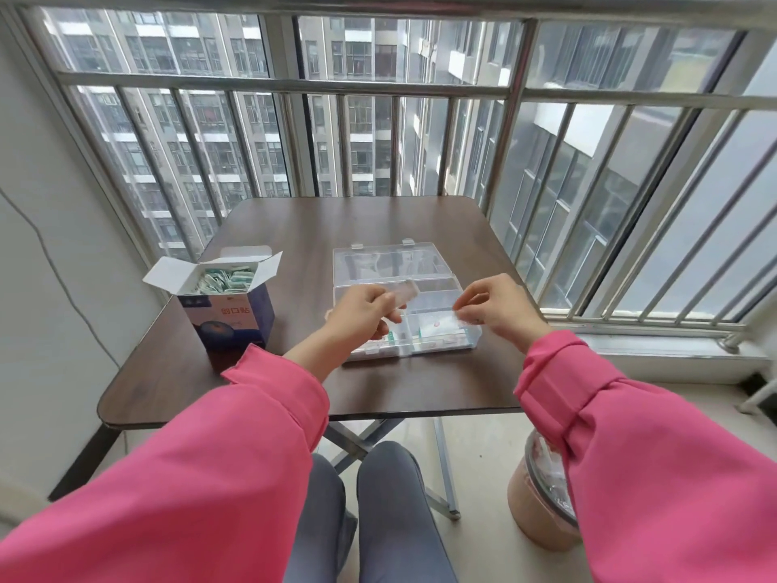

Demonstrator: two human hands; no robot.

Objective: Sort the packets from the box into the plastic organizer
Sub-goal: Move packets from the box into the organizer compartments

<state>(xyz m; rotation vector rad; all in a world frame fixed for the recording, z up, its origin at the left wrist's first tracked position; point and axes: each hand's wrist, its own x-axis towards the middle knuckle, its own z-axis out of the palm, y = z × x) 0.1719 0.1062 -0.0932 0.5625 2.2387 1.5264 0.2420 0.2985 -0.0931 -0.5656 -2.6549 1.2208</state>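
Observation:
An open blue and white box full of small green-white packets stands at the table's left. A clear plastic organizer lies in the middle with its lid folded back. Several packets lie in its near compartments. My left hand pinches a clear divider piece above the organizer's left part. My right hand pinches the edge of a white packet over the right compartment.
The dark brown folding table stands against a barred window. A pinkish waste bin with a clear liner sits on the floor at the right. My knees are under the table's near edge.

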